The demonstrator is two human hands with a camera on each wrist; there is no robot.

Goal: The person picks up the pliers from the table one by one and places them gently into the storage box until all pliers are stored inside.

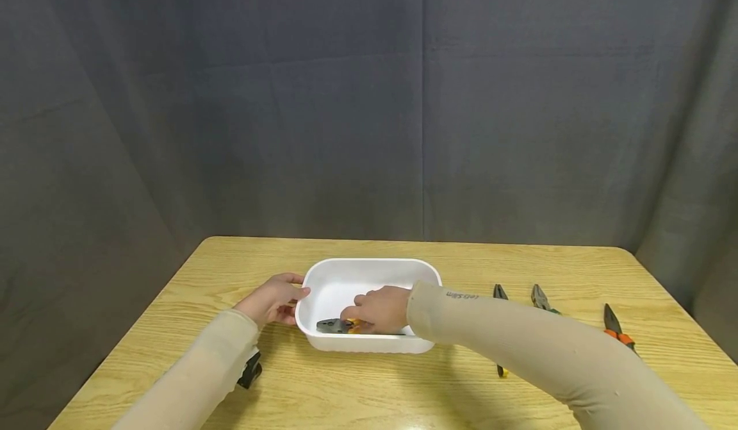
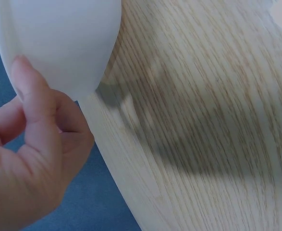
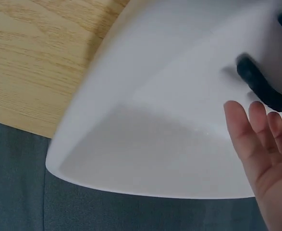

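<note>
Nearest, two beige sleeves [image 1: 190,372] reach in over the desk [image 1: 346,391]. The left hand [image 1: 278,300] pinches the white tub [image 1: 369,344] at the left end of its rim, thumb inside. In the tub, near its front wall, are pliers [image 1: 330,326]; the right hand [image 1: 383,309] is over them, its grip too hidden to tell. Rightward, partly behind a sleeve, are three other pliers [image 1: 611,318]. Beyond hangs a grey curtain [image 1: 346,129].
</note>
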